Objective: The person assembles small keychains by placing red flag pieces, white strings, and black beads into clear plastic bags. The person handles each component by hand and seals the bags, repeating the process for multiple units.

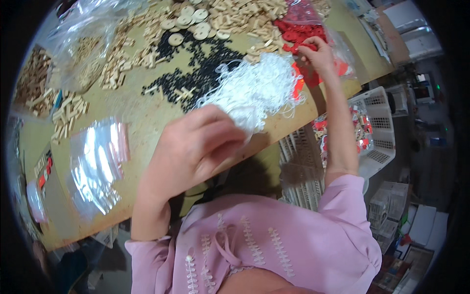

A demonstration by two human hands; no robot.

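My left hand (198, 142) is raised over the table's near edge, fingers curled and slightly blurred. What looks like a small clear plastic bag (248, 120) is in its fingertips, in front of a heap of white cords (264, 85). Farther right, my right hand (317, 56) reaches to a pile of red pieces (296, 32) lying in and around an open clear bag. Its thumb and fingers pinch a red piece (307, 47). Bright orange-red pieces (297, 81) lie beside the cords, below that hand.
Small black pieces (196, 66), wooden discs (186, 19) and wooden blocks (245, 17) cover the far table. Flat clear bags (98, 164) are stacked at left. Beyond them stands a large bag of wooden sticks (85, 54). A white plastic basket (379, 117) holding filled bags sits right, below table height.
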